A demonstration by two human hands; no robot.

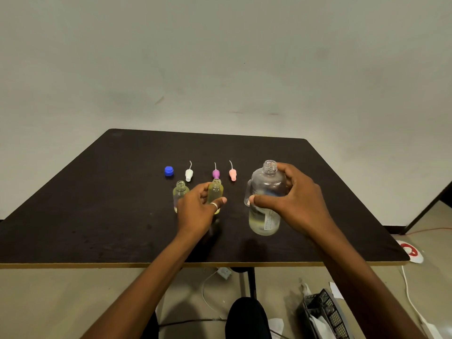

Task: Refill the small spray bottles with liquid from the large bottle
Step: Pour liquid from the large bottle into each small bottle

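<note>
large bottle point(265, 192): right hand point(296, 201) wraps it | left hand point(195, 211) pinches small bottle point(216, 190) | blue cap point(169, 171), spray tops point(189, 174) behind

Four caps point(189, 174) lie behind two small bottles point(180, 192) on the table point(97, 204); large bottle point(265, 216) seemingly stands rightmost

Dark table point(97, 216). Right hand point(293, 199) grips the large bottle point(266, 187), upright, neck open, liquid low in its base. Left hand point(198, 206) holds a small bottle point(216, 189), uncapped, yellowish fill. Second small bottle point(180, 190) stands just left of it, also open. Row behind: blue cap point(169, 171), white nozzle point(189, 174), purple nozzle point(216, 172), pink nozzle point(232, 174), each apart.
</note>
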